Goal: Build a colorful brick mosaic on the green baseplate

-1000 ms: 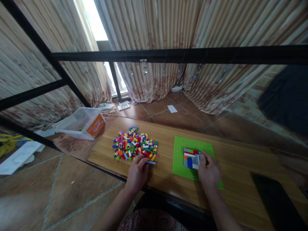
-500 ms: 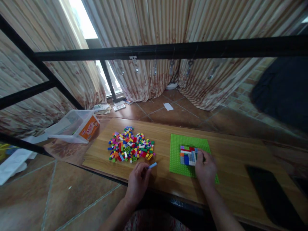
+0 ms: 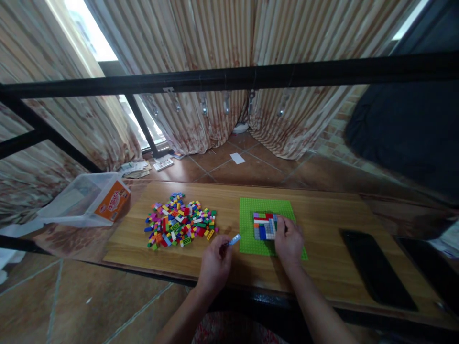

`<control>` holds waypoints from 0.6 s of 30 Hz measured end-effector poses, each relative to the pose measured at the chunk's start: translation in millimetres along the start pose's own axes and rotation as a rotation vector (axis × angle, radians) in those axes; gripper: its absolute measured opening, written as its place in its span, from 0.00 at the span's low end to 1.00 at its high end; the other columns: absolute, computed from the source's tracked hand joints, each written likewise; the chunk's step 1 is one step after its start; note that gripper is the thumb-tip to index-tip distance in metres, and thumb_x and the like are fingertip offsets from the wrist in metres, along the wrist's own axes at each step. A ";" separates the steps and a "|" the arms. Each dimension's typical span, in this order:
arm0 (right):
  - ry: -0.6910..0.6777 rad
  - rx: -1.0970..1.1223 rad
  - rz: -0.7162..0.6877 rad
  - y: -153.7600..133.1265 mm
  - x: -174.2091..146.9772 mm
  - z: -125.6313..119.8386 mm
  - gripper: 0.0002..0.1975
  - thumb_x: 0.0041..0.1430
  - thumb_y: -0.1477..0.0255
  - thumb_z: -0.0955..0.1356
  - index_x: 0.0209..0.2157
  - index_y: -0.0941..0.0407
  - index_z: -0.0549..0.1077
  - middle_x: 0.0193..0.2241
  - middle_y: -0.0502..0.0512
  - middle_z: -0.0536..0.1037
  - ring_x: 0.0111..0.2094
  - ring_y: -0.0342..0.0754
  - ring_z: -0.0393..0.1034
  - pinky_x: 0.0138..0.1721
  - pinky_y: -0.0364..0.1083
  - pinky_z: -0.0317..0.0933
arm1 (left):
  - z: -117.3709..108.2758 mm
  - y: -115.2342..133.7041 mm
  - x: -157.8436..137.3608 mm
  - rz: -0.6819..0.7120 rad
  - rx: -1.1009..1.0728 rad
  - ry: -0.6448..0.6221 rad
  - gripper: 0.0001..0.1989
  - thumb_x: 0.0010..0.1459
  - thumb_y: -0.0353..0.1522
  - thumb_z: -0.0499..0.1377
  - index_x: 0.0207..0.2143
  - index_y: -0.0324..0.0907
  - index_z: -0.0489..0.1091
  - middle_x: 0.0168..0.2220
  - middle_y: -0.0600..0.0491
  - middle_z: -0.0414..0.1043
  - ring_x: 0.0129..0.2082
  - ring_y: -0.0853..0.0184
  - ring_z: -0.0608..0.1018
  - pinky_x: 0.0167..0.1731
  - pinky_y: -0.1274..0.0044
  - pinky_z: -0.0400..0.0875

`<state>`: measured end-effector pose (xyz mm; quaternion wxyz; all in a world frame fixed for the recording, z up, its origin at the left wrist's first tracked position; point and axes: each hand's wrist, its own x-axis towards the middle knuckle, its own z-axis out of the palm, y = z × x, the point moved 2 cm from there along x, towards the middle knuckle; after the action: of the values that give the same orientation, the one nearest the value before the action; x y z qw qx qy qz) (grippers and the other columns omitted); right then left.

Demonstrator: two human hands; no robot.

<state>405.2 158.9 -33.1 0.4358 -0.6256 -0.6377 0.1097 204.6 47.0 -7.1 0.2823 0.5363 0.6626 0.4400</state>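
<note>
1. while thumb and fingertips of the left hand [image 3: 216,262] are pinched together on a light blue brick [image 3: 234,239], the brick's free end points up and to the right, at the near left edge of the green baseplate [image 3: 246,224] as seen from the head; cannot tell how high it is held.
2. right hand [image 3: 289,242]: thumb and forefinger lie close together at the right edge of the built block [image 3: 263,228]; cannot tell whether they grip it or only rest there. remaining fingers curled, partly hidden.
3. built block sits on the baseplate, green studs showing around it; colours noted: red, white, blue, grey, some orange and purple.
4. baseplate lies flat on the wooden table [image 3: 330,267], right of the loose bricks [image 3: 182,222], which are spread in a mixed-colour heap, just beyond and left of the left hand.
5. farther right on the table: a flat black object [image 3: 376,270], well apart from the right hand.
6. past the table's left end: clear plastic bin [image 3: 84,210], orange label on its side.
7. beyond: black rail [image 3: 201,82] crossing in front of striped curtains [image 3: 215,38]; white paper [image 3: 237,158] on the tiled floor.
</note>
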 end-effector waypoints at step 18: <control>0.004 -0.026 -0.053 7.2 -1.9 -0.8 0.26 0.62 0.56 0.56 0.37 0.60 0.77 0.36 0.64 0.79 0.38 0.55 0.70 0.44 0.52 0.60 | -46.9 -23.1 -18.4 0.083 0.351 0.048 0.09 0.62 0.31 0.50 0.38 0.45 0.70 0.37 0.51 0.74 0.37 0.66 0.76 0.38 0.76 0.70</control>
<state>410.5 158.3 -38.3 0.4317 -0.6142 -0.6546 0.0885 159.1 15.4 -8.1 0.1501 0.5934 0.7132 0.3415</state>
